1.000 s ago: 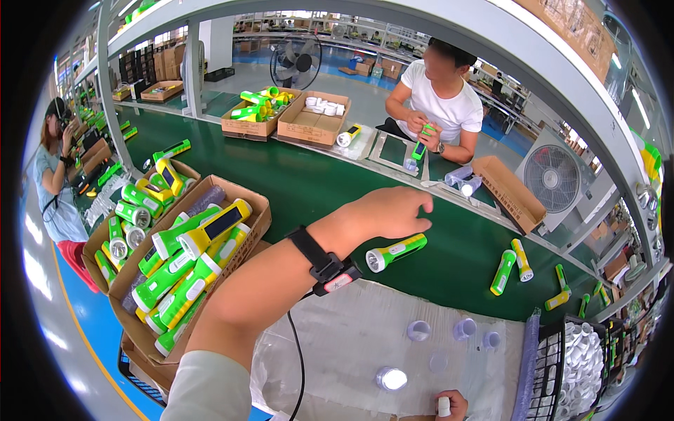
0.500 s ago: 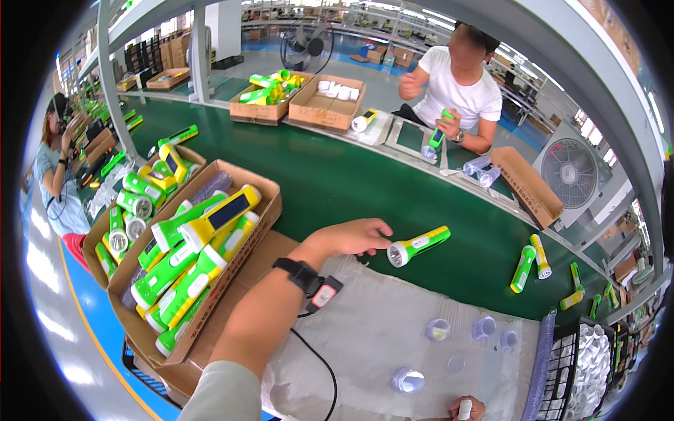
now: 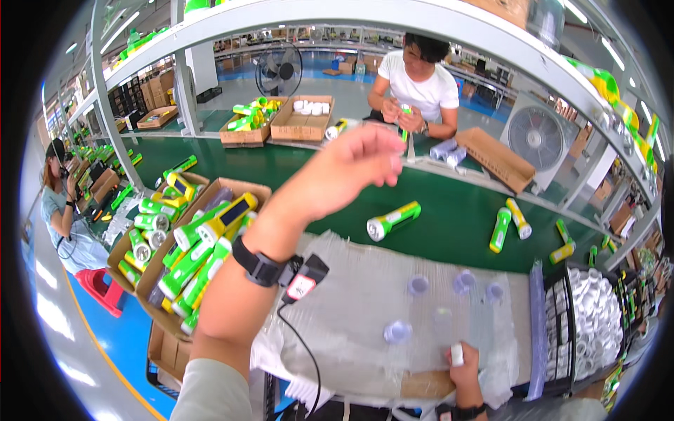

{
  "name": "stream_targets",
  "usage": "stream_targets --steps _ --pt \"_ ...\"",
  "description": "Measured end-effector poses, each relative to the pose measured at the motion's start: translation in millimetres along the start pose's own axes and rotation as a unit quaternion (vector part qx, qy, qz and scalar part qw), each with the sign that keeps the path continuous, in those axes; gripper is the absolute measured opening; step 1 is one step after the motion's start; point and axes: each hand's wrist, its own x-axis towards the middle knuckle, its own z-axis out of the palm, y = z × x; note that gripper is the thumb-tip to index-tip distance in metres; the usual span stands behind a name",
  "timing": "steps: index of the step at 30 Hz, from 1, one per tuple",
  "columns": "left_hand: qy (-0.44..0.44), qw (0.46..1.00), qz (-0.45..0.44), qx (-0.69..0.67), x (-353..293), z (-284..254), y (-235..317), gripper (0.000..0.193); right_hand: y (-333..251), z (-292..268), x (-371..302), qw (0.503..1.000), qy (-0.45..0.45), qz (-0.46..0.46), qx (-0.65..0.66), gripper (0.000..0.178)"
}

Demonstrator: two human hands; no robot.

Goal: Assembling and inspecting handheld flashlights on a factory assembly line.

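My left hand (image 3: 351,168) is raised over the green bench, its fingers loosely bent and apart, with nothing in them. Below and to its right lies a green and yellow flashlight (image 3: 394,220), its lens end toward the left. My right hand (image 3: 466,365) is closed near the front of the plastic-covered mat (image 3: 358,302). At its fingers is a small white cylindrical piece (image 3: 457,354), which looks like a plastic ring. Several clear plastic cups (image 3: 398,332) stand on the mat beyond and left of that hand.
Boxes full of flashlights (image 3: 200,270) stand at left. A black basket of white rings (image 3: 593,323) is at right. More flashlights (image 3: 500,230) lie at far right. Across the bench, a person (image 3: 421,88) in white holds a flashlight. A metal shelf beam (image 3: 281,19) spans overhead.
My left hand has risen away from the flashlight on the bench. My right hand has come further into view with the white piece. The whole view has shifted.
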Motion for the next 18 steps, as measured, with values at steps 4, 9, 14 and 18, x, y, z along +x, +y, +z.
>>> stream_targets --steps 4,9,14,18 --pt "0.005 0.995 0.088 0.042 -9.8 29.1 68.9 0.021 -6.4 -2.3 8.1 0.987 -0.071 0.050 0.136 0.018" --pt "0.000 0.989 0.138 0.057 -24.5 61.0 118.8 0.021 -66.1 -15.3 6.0 0.979 -0.076 -0.009 0.191 0.016" --pt "-0.106 0.977 0.177 -0.054 -6.6 97.3 143.5 0.019 -178.4 1.5 -6.7 0.920 -0.179 -0.198 0.289 0.071" --pt "-0.028 0.981 0.193 -0.015 -25.2 137.3 145.1 0.015 -220.4 37.6 -4.8 0.823 -0.233 -0.176 0.487 0.099"
